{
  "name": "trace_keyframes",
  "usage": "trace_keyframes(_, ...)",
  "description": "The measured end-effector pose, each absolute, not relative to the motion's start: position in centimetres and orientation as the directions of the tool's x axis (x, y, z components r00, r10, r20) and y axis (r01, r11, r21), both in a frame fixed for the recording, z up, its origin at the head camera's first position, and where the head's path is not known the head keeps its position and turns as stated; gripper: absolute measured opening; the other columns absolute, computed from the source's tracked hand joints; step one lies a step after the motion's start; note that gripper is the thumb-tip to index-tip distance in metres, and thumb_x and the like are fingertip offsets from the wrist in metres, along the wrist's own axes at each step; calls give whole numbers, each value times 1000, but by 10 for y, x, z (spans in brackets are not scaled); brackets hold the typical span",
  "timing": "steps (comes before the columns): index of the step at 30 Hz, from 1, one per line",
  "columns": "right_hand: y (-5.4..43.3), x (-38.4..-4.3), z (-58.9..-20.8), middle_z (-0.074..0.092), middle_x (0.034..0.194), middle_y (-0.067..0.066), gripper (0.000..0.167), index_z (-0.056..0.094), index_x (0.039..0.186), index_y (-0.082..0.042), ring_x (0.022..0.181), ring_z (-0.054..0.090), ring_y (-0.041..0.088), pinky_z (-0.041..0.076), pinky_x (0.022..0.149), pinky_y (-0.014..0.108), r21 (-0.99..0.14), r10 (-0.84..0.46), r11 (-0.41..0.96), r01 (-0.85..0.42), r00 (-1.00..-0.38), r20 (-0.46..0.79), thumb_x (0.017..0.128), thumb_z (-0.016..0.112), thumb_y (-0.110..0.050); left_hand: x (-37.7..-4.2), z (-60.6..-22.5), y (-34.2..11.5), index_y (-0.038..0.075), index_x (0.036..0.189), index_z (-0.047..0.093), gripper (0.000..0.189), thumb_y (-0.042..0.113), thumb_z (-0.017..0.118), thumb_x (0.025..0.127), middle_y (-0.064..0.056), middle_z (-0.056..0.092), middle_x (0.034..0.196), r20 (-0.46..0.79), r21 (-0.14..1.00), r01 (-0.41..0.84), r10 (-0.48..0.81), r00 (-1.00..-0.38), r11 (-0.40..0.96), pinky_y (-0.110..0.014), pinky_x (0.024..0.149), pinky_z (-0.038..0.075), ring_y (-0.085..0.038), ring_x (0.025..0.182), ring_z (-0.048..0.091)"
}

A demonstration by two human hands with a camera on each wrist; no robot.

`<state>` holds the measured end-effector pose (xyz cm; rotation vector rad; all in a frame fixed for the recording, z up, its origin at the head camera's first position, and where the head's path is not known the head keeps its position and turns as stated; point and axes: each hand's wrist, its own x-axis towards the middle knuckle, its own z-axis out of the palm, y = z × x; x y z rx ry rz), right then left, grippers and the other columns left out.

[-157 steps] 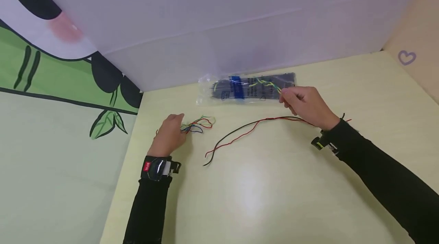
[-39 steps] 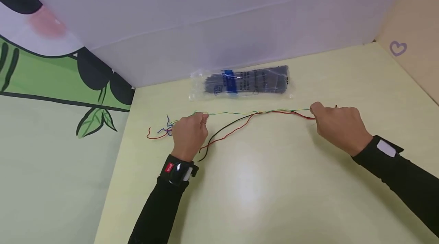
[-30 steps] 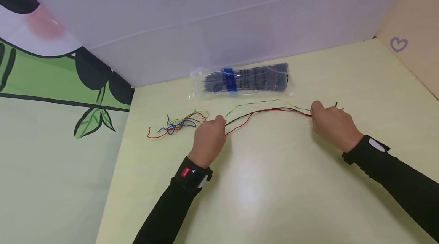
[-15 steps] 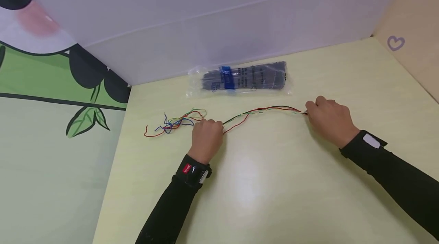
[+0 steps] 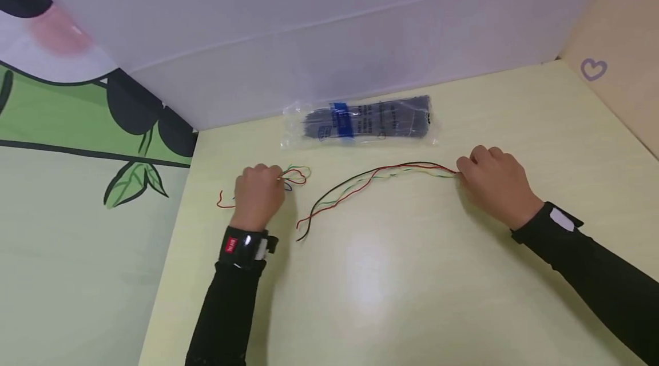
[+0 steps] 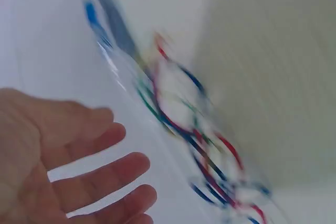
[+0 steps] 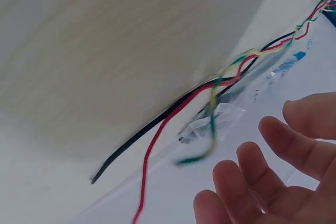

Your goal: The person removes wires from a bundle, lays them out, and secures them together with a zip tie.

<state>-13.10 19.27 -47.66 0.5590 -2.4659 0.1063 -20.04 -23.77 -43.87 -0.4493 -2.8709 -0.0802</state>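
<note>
In the left wrist view my left hand [image 6: 79,161] has its fingers spread and relaxed, beside a tangle of red, blue and green wires [image 6: 202,142]. The head view has this left hand [image 5: 259,197] over the tangle, covering most of it. A black wire [image 5: 341,184], a red wire [image 5: 334,204] and a twisted green-yellow wire [image 5: 381,176] lie side by side in a long arc. Their right ends go out of sight at my right hand [image 5: 494,183]. Seen from the right wrist, that hand's loosely bent fingers [image 7: 228,182] stand apart from the wires.
A clear plastic bag [image 5: 368,119] of thin dark strips, which look like cable ties, lies at the back of the table [image 5: 412,274]. Behind it rises a pale wall [image 5: 329,34]. Another wall [image 5: 618,91] stands along the right.
The green-yellow wire, earlier in my right hand and stretched between both hands, now lies along the red and black ones. My left hand has moved left from these wires to the tangle.
</note>
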Motion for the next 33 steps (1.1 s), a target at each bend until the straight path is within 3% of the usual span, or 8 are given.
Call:
trace_keyframes(3, 186, -126, -471, 53, 69, 14, 6, 63, 79, -1, 54, 41, 27, 31, 44, 33, 11, -363, 902, -432, -745, 560, 77, 69, 0, -211, -439, -268, 5, 122, 65, 37, 12, 64, 86, -24, 66, 110, 76, 32, 226, 223, -972, 974, -59, 70, 49, -48, 87, 60)
trace_keyframes(6, 177, -123, -470, 53, 69, 13, 6, 64, 79, -1, 53, 42, 26, 31, 45, 32, -10, -383, 883, -470, -733, 562, 77, 70, 0, -216, -449, -284, 6, 125, 64, 40, 16, 65, 87, -24, 66, 112, -11, 16, 214, 214, -977, 977, -61, 71, 49, -49, 89, 61)
trace_keyframes(10, 159, -126, -469, 52, 69, 10, 4, 65, 78, -2, 54, 41, 23, 33, 48, 31, -14, -440, 847, -531, -715, 544, 78, 69, 0, -217, -464, -290, 6, 102, 72, 19, 14, 70, 85, -17, 70, 89, 67, 4, 241, 240, -968, 971, -51, 58, 48, -41, 74, 64)
trace_keyframes(13, 138, -130, -463, 50, 69, 8, 6, 64, 78, -4, 56, 39, 21, 32, 51, 30, -11, -494, 818, -575, -712, 499, 81, 69, -1, -215, -467, -290, 3, 92, 68, 12, 11, 71, 84, -14, 69, 79, 106, 33, 246, 241, -965, 969, -44, 52, 45, -35, 68, 64)
trace_keyframes(21, 68, -153, -433, 54, 82, 5, 6, 66, 97, -11, 66, 44, 18, 36, 60, 29, -135, -564, 745, -653, -725, 395, 95, 62, -16, -202, -459, -284, 4, 110, 60, 24, 10, 70, 89, -13, 68, 95, 109, 214, 225, 206, -972, 950, -43, 67, 50, -29, 84, 64)
trace_keyframes(28, 9, -188, -420, 52, 116, 10, 49, 45, 144, -14, 74, 51, 17, 40, 58, 29, -378, -559, 706, -599, -799, 221, 100, 56, -33, -184, -444, -272, 8, 120, 60, 35, 8, 73, 87, -10, 67, 98, 208, 192, 320, 280, -937, 928, -40, 66, 53, -27, 82, 64)
trace_keyframes(30, -2, -195, -419, 49, 120, 11, 49, 44, 145, -15, 76, 52, 18, 41, 59, 29, -440, -554, 689, -577, -809, 193, 100, 56, -33, -180, -441, -269, 10, 126, 59, 43, 7, 74, 86, -9, 67, 99, 256, 144, 381, 337, -906, 913, -39, 64, 54, -28, 81, 64)
trace_keyframes(33, -12, -202, -420, 48, 119, 10, 31, 58, 129, -15, 81, 52, 18, 44, 64, 29, -501, -564, 647, -575, -803, 193, 101, 55, -28, -178, -438, -268, 15, 132, 59, 51, 5, 74, 85, -9, 65, 97, 302, 66, 450, 412, -860, 891, -37, 63, 53, -29, 79, 63)
